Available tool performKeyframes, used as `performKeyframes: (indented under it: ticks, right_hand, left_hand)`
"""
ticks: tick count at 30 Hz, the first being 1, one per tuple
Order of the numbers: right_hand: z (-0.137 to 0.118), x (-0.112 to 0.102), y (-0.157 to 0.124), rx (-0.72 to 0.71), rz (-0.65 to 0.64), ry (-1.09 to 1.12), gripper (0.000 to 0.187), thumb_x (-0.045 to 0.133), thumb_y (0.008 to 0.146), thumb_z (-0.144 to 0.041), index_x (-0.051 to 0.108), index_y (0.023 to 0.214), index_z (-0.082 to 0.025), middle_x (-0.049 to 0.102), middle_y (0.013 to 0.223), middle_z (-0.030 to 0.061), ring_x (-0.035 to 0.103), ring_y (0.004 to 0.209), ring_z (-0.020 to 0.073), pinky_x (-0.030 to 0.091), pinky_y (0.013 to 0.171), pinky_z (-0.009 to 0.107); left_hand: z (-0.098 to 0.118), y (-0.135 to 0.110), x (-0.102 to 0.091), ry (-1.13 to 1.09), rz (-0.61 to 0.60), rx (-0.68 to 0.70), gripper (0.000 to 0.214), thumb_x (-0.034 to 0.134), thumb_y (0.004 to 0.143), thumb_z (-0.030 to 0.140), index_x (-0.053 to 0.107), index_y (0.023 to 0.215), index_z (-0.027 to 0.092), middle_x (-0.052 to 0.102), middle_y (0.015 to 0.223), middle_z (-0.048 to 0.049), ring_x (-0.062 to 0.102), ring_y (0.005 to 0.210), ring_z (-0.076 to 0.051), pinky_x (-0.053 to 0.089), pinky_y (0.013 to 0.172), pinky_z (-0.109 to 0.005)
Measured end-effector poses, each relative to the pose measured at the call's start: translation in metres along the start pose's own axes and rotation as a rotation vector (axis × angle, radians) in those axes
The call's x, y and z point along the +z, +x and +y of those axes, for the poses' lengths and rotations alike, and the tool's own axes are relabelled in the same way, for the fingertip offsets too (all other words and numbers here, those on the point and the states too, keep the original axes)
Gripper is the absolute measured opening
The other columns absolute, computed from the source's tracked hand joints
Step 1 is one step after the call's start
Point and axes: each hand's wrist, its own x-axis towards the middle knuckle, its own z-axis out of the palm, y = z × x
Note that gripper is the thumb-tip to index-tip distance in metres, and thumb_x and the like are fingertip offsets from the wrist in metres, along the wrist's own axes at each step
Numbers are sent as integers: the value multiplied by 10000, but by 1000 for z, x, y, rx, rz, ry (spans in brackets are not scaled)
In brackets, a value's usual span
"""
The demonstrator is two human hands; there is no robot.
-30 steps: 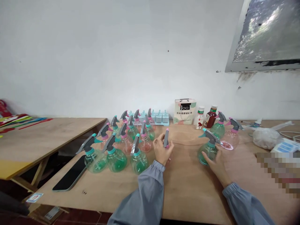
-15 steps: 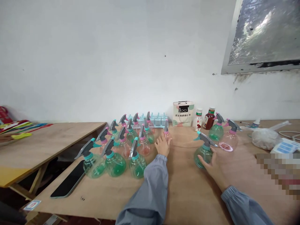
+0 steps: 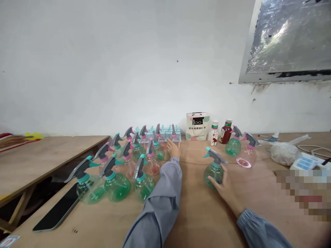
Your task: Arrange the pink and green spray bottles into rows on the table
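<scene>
My left hand (image 3: pixel 174 148) reaches to the back of the table, its fingers and thumb around a pink spray bottle (image 3: pixel 174 137). Most of that bottle's body is hidden behind the hand. Closer to me on the right, my right hand (image 3: pixel 221 182) grips a green spray bottle (image 3: pixel 212 172) by its round body; the bottle stands upright with its grey trigger head angled to the right. Left of my left arm stand several green and pink spray bottles in rows, among them a front green one (image 3: pixel 117 187) with green liquid low inside.
A black phone (image 3: pixel 58 210) lies at front left. Along the wall stand a light blue rack (image 3: pixel 168 132), a paper bag (image 3: pixel 197 127) and two drink bottles. On the right are a green spray bottle (image 3: pixel 233 146), a pink one (image 3: pixel 249 153) and a plastic bag (image 3: pixel 284 153). Another person's hand shows far left.
My left hand has moved the pink spray bottle back and slightly left, towards the rack. My right hand keeps hold of the green spray bottle. The view has turned a little to the right.
</scene>
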Motion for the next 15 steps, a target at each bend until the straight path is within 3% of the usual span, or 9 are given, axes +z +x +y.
performKeyframes:
  ticks: [4,6,8,10,13,15]
  right_hand:
    - [-6,15,-1,-33,-23,44,832,596,852,-619,275,1490,-194,437,1443,187,443,1354,349,371,1121,580]
    - [-9,27,-4,-73,-28,41,834,584,870,-599,245,1509,-185,420,1446,197,418,1374,356,351,1133,595]
    - [-13,38,-9,-122,-57,29,825,570,891,-575,216,1525,-183,415,1449,204,411,1384,362,354,1132,608]
    - [-18,48,-16,-163,-104,18,848,570,898,-564,174,1544,-182,417,1457,209,412,1392,376,369,1124,626]
    - [-29,54,-26,-196,-185,1,911,615,879,-543,128,1579,-222,420,1492,199,424,1399,402,408,1108,641]
    - [-39,51,-30,-230,-252,-5,911,670,849,-522,192,1585,-279,453,1498,167,459,1385,397,457,1097,599]
  left_hand:
    - [16,-54,-6,-153,-145,180,538,329,1019,440,344,1478,160,431,1526,-156,389,1435,-259,282,1202,-416]
    - [27,-85,-12,-218,-276,298,601,476,957,459,350,1479,190,464,1513,-118,432,1411,-235,327,1189,-388]
    - [39,-108,-23,-282,-420,379,885,704,789,488,295,1506,171,407,1545,-162,374,1447,-298,292,1208,-452]
    - [49,-120,-35,-281,-460,341,1016,806,673,457,294,1503,174,408,1530,-188,355,1446,-345,263,1208,-513]
    - [56,-122,-53,-235,-392,189,949,821,648,371,368,1463,196,504,1433,-178,410,1395,-363,273,1185,-547]
    - [53,-120,-63,-274,-375,140,915,800,644,288,391,1458,201,529,1405,-165,429,1381,-350,296,1178,-520]
